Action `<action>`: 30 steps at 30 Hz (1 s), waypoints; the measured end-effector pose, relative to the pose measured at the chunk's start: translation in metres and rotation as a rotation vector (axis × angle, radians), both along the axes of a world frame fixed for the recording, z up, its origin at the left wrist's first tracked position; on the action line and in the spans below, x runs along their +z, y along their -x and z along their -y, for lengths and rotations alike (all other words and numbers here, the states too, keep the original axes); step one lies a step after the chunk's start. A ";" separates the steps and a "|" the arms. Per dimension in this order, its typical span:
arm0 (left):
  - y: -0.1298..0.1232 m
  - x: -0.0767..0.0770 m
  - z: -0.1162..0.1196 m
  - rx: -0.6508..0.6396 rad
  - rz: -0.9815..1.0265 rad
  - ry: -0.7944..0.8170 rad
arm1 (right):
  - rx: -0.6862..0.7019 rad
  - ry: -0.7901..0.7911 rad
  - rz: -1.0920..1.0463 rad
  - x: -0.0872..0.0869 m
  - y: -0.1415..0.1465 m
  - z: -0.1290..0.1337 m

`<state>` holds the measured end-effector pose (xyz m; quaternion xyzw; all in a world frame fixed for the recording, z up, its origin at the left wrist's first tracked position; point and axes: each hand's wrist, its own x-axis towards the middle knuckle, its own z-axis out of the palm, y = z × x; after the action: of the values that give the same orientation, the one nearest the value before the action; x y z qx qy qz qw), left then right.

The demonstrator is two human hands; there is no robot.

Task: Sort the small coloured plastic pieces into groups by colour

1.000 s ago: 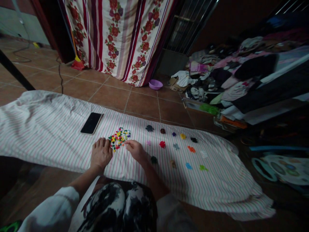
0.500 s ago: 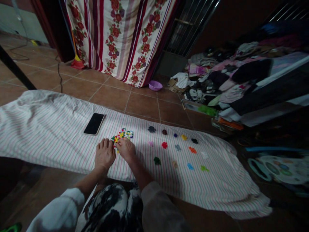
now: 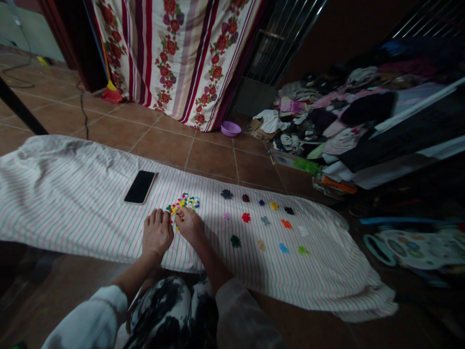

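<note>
On the striped cloth [image 3: 90, 208], left to right: one phone [image 3: 140, 187], dark screen up. Left hand [image 3: 158, 232], palm down beside the mixed pile, fingers side by side; whether they press on a piece, cannot tell. Mixed pile [image 3: 186, 199] of small coloured pieces, loose, unsorted, lying just beyond both hands. Right hand [image 3: 190, 224], thumb and forefinger drawn together at the pile's near edge; a piece between them, cannot tell. The hands are close but apart.

Further right, fourteen single-colour piles, by column: dark grey [image 3: 226, 194], pink [image 3: 226, 216], dark green [image 3: 235, 241]; brown [image 3: 246, 198], red [image 3: 246, 217]; dark blue [image 3: 261, 202], light grey [image 3: 265, 221], tan [image 3: 261, 245]; yellow [image 3: 273, 205], orange [image 3: 286, 224], light blue [image 3: 284, 248]; black [image 3: 289, 211], white [image 3: 303, 230], lime [image 3: 303, 250]. Progress, as judged: colour groups well established, a fair mixed remainder unsorted (all of it loose on cloth, none in a container).

Containers, on the floor: one purple basin [image 3: 230, 129], near the curtain [image 3: 187, 63], contents not discernible; one cardboard box [image 3: 257, 129], a white garment [image 3: 269, 121] over it, inside not visible.
</note>
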<state>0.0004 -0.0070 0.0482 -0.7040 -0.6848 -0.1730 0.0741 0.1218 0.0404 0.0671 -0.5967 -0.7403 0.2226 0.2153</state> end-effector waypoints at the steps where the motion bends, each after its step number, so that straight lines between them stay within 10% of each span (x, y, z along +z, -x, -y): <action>1: 0.000 0.000 0.000 -0.002 -0.004 0.000 | -0.011 -0.011 -0.046 -0.001 -0.001 0.000; 18: 0.000 -0.002 0.000 -0.002 -0.049 -0.039 | -0.138 0.080 -0.454 -0.005 -0.040 0.014; 30: -0.002 0.004 0.002 0.013 -0.046 0.005 | -0.345 -0.100 -0.477 0.001 -0.160 0.018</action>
<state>0.0028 -0.0086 0.0526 -0.7036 -0.6877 -0.1548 0.0891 0.2814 0.0222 0.0681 -0.6333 -0.5663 0.2801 0.4469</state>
